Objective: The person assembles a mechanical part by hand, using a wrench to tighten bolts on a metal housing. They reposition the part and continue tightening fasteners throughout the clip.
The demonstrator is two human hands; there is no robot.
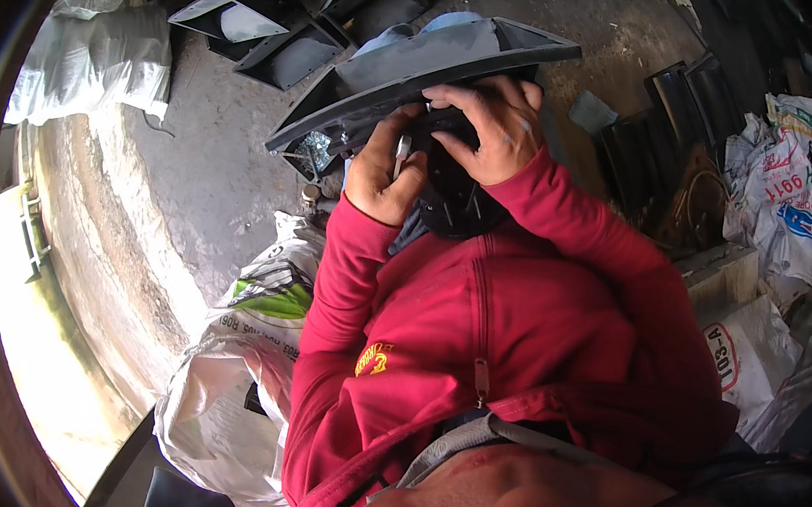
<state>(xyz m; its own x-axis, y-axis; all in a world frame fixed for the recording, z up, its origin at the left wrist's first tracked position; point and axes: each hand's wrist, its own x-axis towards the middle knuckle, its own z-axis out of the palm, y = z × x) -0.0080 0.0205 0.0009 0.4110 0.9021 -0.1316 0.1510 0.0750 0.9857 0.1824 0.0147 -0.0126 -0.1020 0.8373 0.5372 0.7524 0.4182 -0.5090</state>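
A large black plastic housing (424, 68) with a long straight edge and a hollow grey inside leans in front of me, tilted up to the right. My left hand (384, 175) is closed at its near edge, with a thin pale stick-like object (402, 151) between thumb and fingers; its kind is unclear. Beside it my right hand (498, 130) curls over the same edge, thumb and forefinger bent around the dark part. Whether that hand also pinches something small is hidden. Below both hands lies a dark rounded piece (455, 200) against my red jacket.
More black housings (293, 52) are piled on the grey floor at the far left. White sacks lie at the left (102, 63), beside my left arm (228, 373) and at the right (783, 192). Dark curved parts (679, 109) stand at the far right. A pouch of small shiny pieces (316, 152) sits under the housing.
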